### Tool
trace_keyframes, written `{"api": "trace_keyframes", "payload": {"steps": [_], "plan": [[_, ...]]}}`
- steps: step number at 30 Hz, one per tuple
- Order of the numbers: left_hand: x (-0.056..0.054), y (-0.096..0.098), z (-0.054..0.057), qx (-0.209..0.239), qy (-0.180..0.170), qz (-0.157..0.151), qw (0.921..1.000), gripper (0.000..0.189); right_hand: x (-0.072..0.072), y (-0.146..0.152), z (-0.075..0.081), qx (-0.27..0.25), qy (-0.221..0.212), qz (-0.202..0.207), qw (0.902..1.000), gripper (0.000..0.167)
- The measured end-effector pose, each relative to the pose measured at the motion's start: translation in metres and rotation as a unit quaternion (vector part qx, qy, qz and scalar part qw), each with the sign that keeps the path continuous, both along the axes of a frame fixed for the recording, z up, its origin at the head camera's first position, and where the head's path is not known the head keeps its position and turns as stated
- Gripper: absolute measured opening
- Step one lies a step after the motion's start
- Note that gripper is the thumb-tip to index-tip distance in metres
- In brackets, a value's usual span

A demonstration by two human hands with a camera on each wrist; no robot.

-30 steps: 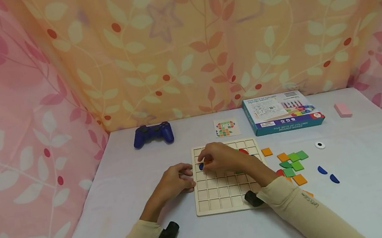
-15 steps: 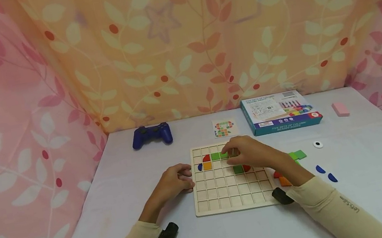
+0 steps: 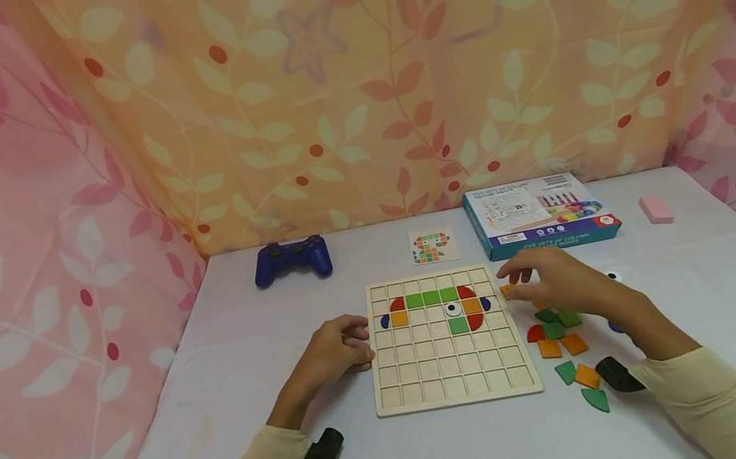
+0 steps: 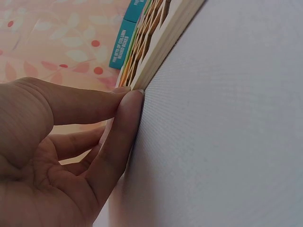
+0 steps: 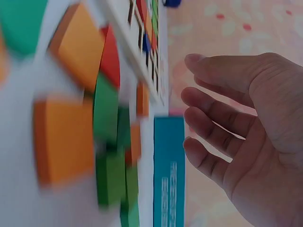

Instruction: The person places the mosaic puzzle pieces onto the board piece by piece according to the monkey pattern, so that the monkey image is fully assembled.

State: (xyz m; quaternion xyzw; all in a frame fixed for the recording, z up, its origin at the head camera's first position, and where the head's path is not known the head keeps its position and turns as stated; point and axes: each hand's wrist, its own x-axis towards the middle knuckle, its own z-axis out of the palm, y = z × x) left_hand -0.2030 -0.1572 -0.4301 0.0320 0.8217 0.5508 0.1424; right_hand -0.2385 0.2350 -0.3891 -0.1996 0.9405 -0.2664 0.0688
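Observation:
A wooden grid board (image 3: 410,373) lies flat on the table. In its upper rows sit green squares (image 3: 431,298), red quarter-rounds (image 3: 475,322), orange squares (image 3: 399,319), blue half-rounds (image 3: 486,305) and a white eye disc (image 3: 453,309). My left hand (image 3: 333,351) pinches the board's left edge between thumb and finger, as the left wrist view shows. Off the board's right side, my right hand (image 3: 562,280) hovers over an orange square (image 3: 506,292), partly covered by the fingers. Its fingers (image 5: 208,113) are apart and hold nothing.
Loose green, red and orange tiles (image 3: 574,344) lie to the right of the board. Behind it are a pattern card (image 3: 448,251), a boxed bead set (image 3: 552,238), a blue game controller (image 3: 291,261) and a pink block (image 3: 656,210). Patterned curtains surround the table.
My right hand has moved from the board's upper left across to the right, off the board, uncovering the placed tiles. My left hand stays at the left edge.

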Motion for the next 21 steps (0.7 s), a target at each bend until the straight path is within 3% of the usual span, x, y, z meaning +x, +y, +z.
{"api": "trace_keyframes", "payload": {"steps": [13, 21], "plan": [[0.001, 0.0, 0.001, -0.008, -0.002, -0.002, 1.0, 0.055, 0.006, 0.075, -0.004, 0.013, 0.01, -0.068, 0.9975, 0.044], [-0.001, 0.0, -0.001, -0.002, -0.004, -0.002, 1.0, 0.056, 0.002, 0.109, -0.006, 0.024, -0.017, -0.093, 0.9952, 0.05]]}}
